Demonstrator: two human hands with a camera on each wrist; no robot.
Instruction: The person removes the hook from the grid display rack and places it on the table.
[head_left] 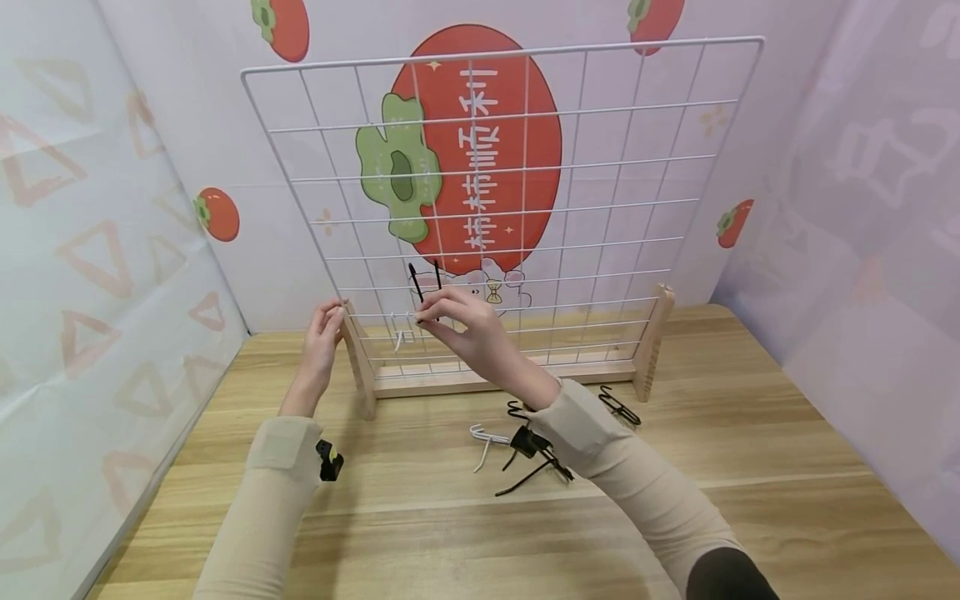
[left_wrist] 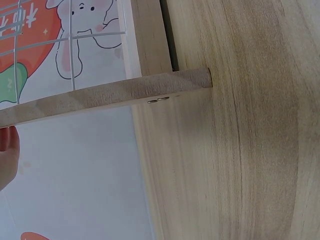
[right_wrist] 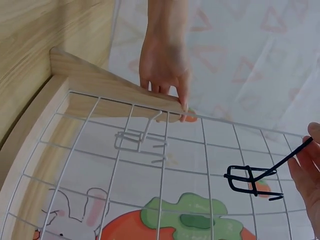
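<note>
A white wire grid panel (head_left: 502,56) stands upright in a wooden base. My left hand (head_left: 322,346) grips the upper end of the base's left wooden leg (head_left: 360,367), thumb and fingers on either side of it in the right wrist view. With thumb and fingertips, my right hand (head_left: 480,333) pinches the tip of a black wire hook's arm (right_wrist: 282,162). The black hook's frame (right_wrist: 254,180) is in front of the grid in the right wrist view; whether it touches the wires I cannot tell. A white hook (right_wrist: 142,137) hangs on the grid near the left leg.
Loose on the wooden table (head_left: 420,533) lie a white hook (head_left: 491,437) and several black hooks (head_left: 525,482), partly covered by my right sleeve. Another black hook (head_left: 618,406) lies near the right wooden leg (head_left: 652,346). Printed cloth walls surround the table.
</note>
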